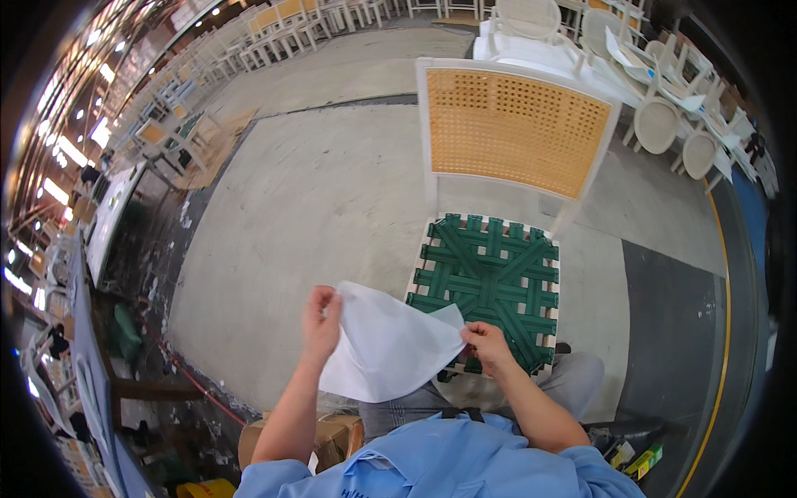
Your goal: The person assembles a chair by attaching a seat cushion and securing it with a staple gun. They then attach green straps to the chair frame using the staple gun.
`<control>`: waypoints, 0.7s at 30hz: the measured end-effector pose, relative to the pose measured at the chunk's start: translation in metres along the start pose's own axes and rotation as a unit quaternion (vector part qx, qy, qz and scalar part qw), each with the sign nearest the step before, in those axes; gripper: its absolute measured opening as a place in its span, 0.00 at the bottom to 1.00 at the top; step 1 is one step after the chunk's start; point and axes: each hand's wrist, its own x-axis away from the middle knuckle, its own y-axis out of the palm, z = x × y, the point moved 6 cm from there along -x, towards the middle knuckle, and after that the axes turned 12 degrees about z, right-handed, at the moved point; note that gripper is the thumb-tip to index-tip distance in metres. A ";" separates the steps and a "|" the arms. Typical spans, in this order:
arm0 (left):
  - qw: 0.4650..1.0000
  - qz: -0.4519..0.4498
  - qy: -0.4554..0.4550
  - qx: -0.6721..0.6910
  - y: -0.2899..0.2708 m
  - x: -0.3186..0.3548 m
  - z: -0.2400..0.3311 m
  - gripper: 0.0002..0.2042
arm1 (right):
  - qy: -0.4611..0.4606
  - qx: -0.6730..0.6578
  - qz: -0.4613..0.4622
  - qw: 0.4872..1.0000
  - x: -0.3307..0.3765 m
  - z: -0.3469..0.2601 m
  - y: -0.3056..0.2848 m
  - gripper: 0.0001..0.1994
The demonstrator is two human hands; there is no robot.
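Observation:
Between my two hands hangs a thin white fabric sheet [390, 344], its top edge folded over at the right corner. My left hand [322, 324] pinches its upper left corner. On the other side my right hand [488, 344] grips the right corner with thumb and fingers, just above the near edge of the chair's seat. The chair [515, 124] faces me, with a white frame and a woven cane back. Green webbing straps [486, 274] cross over its seat frame, some running diagonally. The sheet's lower part hangs in front of my lap, left of the seat.
A cardboard box [336, 440] stands by my left leg. White chair parts [656, 124] are piled at the far right, and rows of chairs [282, 25] line the back. A table [116, 220] is at the left. A small yellow-green package [646, 461] lies at lower right.

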 end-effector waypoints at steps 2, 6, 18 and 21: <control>0.991 0.000 -0.052 0.120 0.001 -0.013 0.029 0.02 | -0.047 -0.058 0.056 0.996 0.003 -0.015 -0.031 0.06; 0.975 -0.043 -0.009 0.219 0.006 -0.021 0.090 0.04 | -0.141 -0.205 0.123 0.961 0.014 -0.048 -0.085 0.03; 0.881 -0.295 -0.237 0.284 0.040 0.055 0.063 0.12 | -0.447 0.028 0.163 0.879 0.178 -0.086 -0.182 0.07; 0.863 -0.314 -0.287 0.273 0.032 0.085 0.037 0.11 | -0.403 0.122 0.200 0.885 0.212 -0.071 -0.197 0.07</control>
